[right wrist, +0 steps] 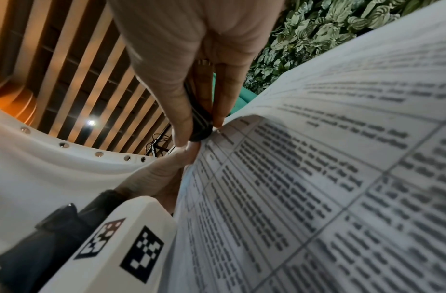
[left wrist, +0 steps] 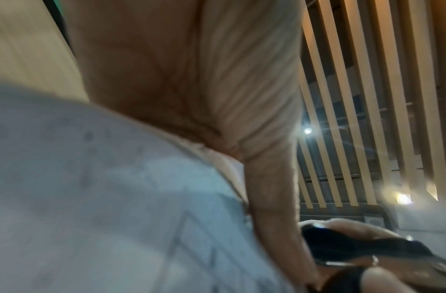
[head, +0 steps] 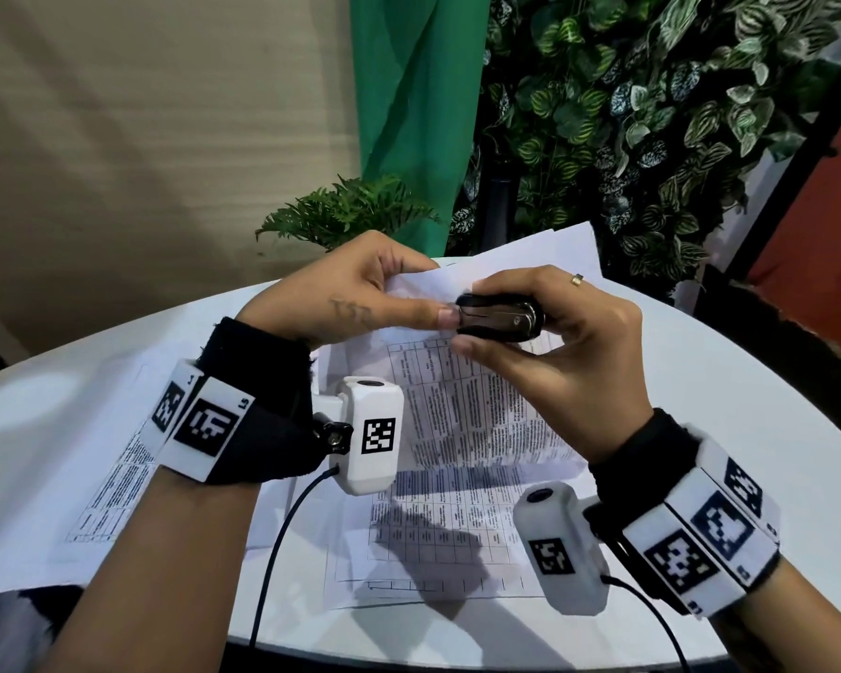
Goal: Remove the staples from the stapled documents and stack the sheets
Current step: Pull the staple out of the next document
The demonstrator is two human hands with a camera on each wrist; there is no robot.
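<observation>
The left hand [head: 341, 289] pinches the top corner of the stapled document [head: 467, 405] between thumb and fingers, lifting that corner above the white round table [head: 700, 429] while the lower part of the printed pages droops toward the table. The right hand [head: 554, 332] grips a black staple remover [head: 498, 317], thumb beneath it and fingers curled over the top, so the tool is squeezed narrow. Its nose meets the document's corner just beside the left thumb tip, on the side away from the left wrist; the staple itself is too small to make out. In the right wrist view the staple remover [right wrist: 200, 126] touches the page edge right where the left hand's fingers [right wrist: 166, 170] clamp it. More loose sheets [head: 93, 454] lie flat on the table beneath and to the left of the document, and another sheet [head: 545, 255] lies beyond it, toward the leafy plant wall [head: 651, 114].
</observation>
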